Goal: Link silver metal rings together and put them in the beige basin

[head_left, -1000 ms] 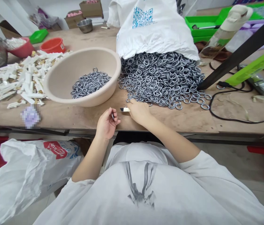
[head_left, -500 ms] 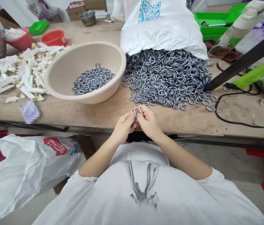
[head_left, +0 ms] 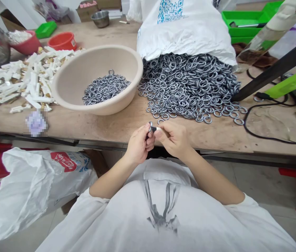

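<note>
Just over the table's front edge, my left hand (head_left: 140, 144) is closed, pinching a grey ring (head_left: 150, 124) between thumb and fingers. Beside it my right hand (head_left: 175, 137) is closed on a small slim tool (head_left: 155, 129) with a dark end and a pale handle. The dark end points left and meets the ring, or nearly so; I cannot tell which. Most of the handle is hidden by my right fingers. A big pile of similar rings (head_left: 190, 87) spreads beyond my hands. More rings (head_left: 105, 88) lie in a beige basin (head_left: 69, 82) to the left.
A white sack (head_left: 184, 38) lies open behind the ring pile. White plastic pieces (head_left: 34, 80) are heaped left of the basin. A black bar (head_left: 274, 70), a lime-green strip (head_left: 292, 81) and a black cord (head_left: 247, 122) are at right. Another white sack (head_left: 27, 189) stands below the table.
My right hand has moved slightly right and turned, so the tool now points sideways at the ring. My left hand has closed more around the ring.
</note>
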`<state>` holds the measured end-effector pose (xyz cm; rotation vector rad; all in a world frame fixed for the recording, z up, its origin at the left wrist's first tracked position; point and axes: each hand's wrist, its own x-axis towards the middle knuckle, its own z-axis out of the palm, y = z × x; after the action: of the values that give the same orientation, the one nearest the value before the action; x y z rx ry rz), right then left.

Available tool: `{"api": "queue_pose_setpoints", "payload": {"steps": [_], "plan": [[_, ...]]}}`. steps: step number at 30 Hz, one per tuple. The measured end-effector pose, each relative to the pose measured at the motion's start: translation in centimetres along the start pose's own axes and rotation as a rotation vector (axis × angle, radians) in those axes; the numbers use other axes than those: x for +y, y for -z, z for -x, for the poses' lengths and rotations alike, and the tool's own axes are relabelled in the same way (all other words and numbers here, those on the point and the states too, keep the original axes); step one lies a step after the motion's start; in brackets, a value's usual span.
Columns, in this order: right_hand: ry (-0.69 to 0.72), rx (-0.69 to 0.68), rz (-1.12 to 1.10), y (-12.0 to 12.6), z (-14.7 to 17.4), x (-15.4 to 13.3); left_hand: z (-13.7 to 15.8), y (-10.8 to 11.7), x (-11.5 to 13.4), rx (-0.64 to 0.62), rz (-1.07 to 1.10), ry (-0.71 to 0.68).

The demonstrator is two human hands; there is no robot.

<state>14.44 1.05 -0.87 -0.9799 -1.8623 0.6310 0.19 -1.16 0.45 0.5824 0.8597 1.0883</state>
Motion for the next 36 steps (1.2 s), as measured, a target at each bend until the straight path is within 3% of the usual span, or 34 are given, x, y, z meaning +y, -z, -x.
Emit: {"api": "queue_pose_setpoints", "payload": {"steps": [3,9,12,15,17,21,25,27,30,33,36], "plan": [[0.051,-0.026,0.136,0.1,0.4,-0.1,0.0,-0.1,-0.1,0.020,0.026,0.012],[0.067,-0.051,0.174,-0.3,0.7,0.0,0.0,0.0,-0.2,0.008,0.037,0.010],[-0.066,-0.036,0.155,0.1,0.1,1.1,0.5,-0.1,-0.1,-0.043,0.006,0.021],[-0.330,0.045,0.224,0.8,-0.9,3.0,0.9,-0.1,0.0,-0.117,-0.018,0.053],[-0.401,-0.025,0.357,0.9,-1.4,3.9,0.8,0.3,0.1,-0.074,0.000,0.046],[-0.364,-0.246,0.613,0.2,-1.8,3.8,-0.3,1.7,0.3,0.065,0.003,-0.036],[-0.422,-0.308,0.667,-0.2,-2.2,3.3,-1.3,2.9,0.5,0.095,-0.014,-0.063],[-0.413,-0.254,0.524,-0.1,-2.2,3.3,-1.5,3.1,0.6,0.130,0.000,-0.045],[-0.394,-0.187,0.000,0.2,-2.0,2.9,-1.6,2.7,0.5,0.142,0.014,0.012],[-0.422,-0.217,-0.486,-0.3,-1.6,1.9,-1.5,1.8,-0.1,0.024,-0.044,0.091],[-0.481,-0.161,-0.614,-1.2,-1.2,0.9,-1.3,1.1,-0.8,-0.094,-0.099,0.127]]}}
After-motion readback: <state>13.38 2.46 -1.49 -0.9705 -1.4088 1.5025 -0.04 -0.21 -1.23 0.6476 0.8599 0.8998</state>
